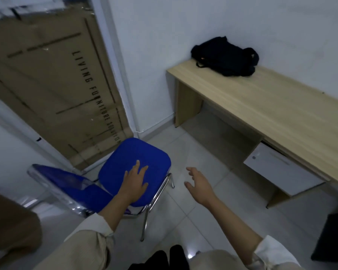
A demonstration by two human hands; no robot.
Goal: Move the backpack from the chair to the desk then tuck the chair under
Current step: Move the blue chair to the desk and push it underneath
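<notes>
A black backpack (225, 56) lies on the far left end of the light wooden desk (261, 106), against the white wall. The blue chair (125, 158) with chrome legs stands on the tiled floor, left of the desk and out from under it, its seat bare. My left hand (136, 182) is over the seat with fingers spread; I cannot tell whether it touches the cushion. My right hand (198, 184) hovers open above the floor, just right of the chair, holding nothing.
A large cardboard furniture box (53, 88) leans against the wall behind the chair. A white drawer unit (281, 168) hangs under the desk's right part, with an open knee space to its left. A dark object (332, 236) sits at the right edge.
</notes>
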